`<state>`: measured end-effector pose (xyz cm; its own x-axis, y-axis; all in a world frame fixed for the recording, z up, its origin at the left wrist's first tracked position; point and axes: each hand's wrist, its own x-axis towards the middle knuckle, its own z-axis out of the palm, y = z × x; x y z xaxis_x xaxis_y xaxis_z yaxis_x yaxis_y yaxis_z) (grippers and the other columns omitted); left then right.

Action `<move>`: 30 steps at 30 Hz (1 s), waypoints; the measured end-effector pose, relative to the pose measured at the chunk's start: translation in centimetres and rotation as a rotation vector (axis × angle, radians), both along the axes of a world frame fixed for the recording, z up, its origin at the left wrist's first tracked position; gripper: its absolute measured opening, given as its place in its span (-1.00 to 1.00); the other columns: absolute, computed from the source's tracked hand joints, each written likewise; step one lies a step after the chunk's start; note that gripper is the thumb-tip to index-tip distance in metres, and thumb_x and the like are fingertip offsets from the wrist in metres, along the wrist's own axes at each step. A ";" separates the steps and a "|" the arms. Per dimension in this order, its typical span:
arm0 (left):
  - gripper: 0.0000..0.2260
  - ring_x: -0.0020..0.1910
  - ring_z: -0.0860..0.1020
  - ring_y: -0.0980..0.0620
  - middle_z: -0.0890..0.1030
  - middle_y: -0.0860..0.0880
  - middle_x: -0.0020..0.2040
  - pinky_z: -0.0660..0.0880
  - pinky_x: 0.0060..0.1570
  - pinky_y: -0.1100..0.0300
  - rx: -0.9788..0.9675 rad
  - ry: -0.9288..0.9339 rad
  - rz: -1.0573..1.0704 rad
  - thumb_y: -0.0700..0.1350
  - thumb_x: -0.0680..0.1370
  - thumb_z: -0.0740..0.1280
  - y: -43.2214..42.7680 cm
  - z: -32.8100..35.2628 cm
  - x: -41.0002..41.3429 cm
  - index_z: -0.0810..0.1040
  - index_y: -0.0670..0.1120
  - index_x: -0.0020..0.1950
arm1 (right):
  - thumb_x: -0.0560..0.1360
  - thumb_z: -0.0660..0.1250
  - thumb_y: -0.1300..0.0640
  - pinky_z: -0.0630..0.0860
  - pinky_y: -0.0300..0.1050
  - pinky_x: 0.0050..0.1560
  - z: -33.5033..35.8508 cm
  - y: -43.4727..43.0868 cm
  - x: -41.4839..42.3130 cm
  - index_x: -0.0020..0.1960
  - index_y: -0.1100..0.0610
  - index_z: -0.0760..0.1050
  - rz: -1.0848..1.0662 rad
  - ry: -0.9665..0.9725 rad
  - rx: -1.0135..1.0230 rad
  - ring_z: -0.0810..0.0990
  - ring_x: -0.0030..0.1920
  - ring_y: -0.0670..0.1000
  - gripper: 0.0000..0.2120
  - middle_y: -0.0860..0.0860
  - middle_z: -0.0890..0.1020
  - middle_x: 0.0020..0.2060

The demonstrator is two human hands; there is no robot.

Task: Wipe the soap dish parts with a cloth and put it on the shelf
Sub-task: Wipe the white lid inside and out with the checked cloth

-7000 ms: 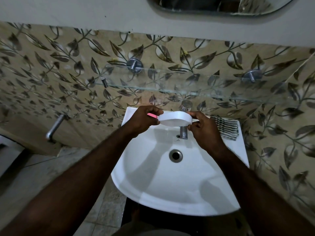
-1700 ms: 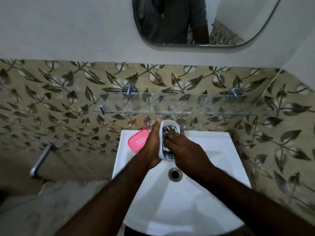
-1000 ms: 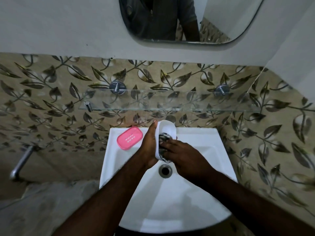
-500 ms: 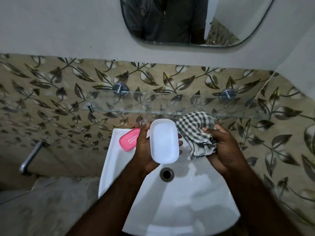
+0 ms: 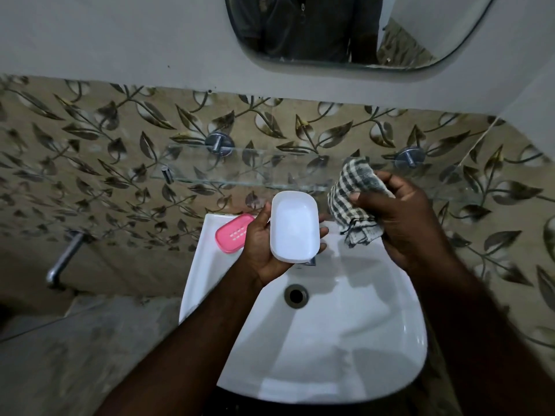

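Head view shows the white soap dish base [image 5: 294, 226], hollow side up and empty, held over the sink [image 5: 195, 265] in your left hand [image 5: 261, 247], its grip curled round the edges. The pink slotted insert [image 5: 232, 232] lies on the sink's back left corner. Your right hand [image 5: 402, 217] has its grip closed on the bunched checked cloth [image 5: 351, 199] just beside the base, below the glass shelf [image 5: 240, 172].

Sink [image 5: 330, 340] centre, drain [image 5: 296, 296] mid-bowl. Dish insert [image 5: 231, 233] on sink's back-left ledge, just left of L hand [image 5: 264, 250]. L hand holds dish tray [image 5: 294, 226] over back of bowl. R hand [image 5: 399, 223] w/ cloth [image 5: 353, 202] just right of tray, apart from it. Shelf [image 5: 240, 172] on wall behind & above sink, mirror [image 5: 330, 31] higher up. Wall tap [image 5: 61, 259] well left of sink.
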<state>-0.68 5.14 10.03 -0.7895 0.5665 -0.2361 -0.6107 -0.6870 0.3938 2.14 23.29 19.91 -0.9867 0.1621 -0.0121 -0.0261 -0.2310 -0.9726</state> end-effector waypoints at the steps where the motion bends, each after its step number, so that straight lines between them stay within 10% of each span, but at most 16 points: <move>1: -0.39 0.22 0.48 -0.31 0.44 -0.26 0.35 0.45 0.20 -0.17 -0.014 -0.001 0.000 0.22 0.59 0.09 0.0 0.1 0.0 0.30 -0.18 0.48 | 0.39 0.38 0.47 0.64 0.04 -0.10 -0.1 -0.7 0.3 -0.01 0.17 0.60 0.003 0.001 0.041 0.68 -0.17 0.13 -0.73 0.12 0.71 -0.17; 4: -0.45 0.39 0.38 -0.25 0.41 -0.26 0.42 0.19 0.46 -0.14 -0.052 0.046 0.053 0.12 0.61 0.09 0.2 0.0 0.1 0.36 -0.23 0.45 | 0.36 0.38 0.38 0.63 0.00 -0.17 -1.3 -3.6 1.1 -0.06 0.16 0.62 0.048 -0.050 0.244 0.66 -0.24 0.07 -0.79 0.11 0.71 -0.23; 12: -0.60 -0.05 0.65 -0.07 0.68 -0.17 -0.07 0.56 -0.01 0.10 -0.224 0.144 0.114 0.07 0.57 0.11 0.9 1.2 0.4 0.66 -0.13 0.00 | 0.36 0.30 0.29 0.62 0.09 -0.04 -2.9 -7.3 0.9 -0.06 0.15 0.64 0.163 -0.104 0.288 0.69 -0.17 0.13 -0.78 0.15 0.70 -0.19; 24: -0.53 0.05 0.65 -0.02 0.65 -0.16 0.07 0.57 0.11 0.11 -0.392 0.334 0.179 0.09 0.67 -0.05 1.0 2.4 0.8 0.53 -0.17 0.19 | 0.57 0.28 0.31 0.63 0.03 0.01 -2.4 -7.2 0.6 0.05 0.31 0.61 0.140 -0.124 0.045 0.71 -0.07 0.18 -0.84 0.25 0.71 -0.08; 30: -0.49 -0.02 0.66 -0.11 0.68 -0.21 -0.02 0.61 -0.01 0.06 -0.473 0.312 0.221 0.23 0.62 0.04 -0.2 2.5 0.1 0.57 -0.12 0.19 | 0.58 0.30 0.20 0.58 0.23 -0.08 -4.0 -7.2 2.6 0.01 0.31 0.58 0.284 -0.077 0.336 0.65 -0.14 0.30 -0.83 0.39 0.65 -0.11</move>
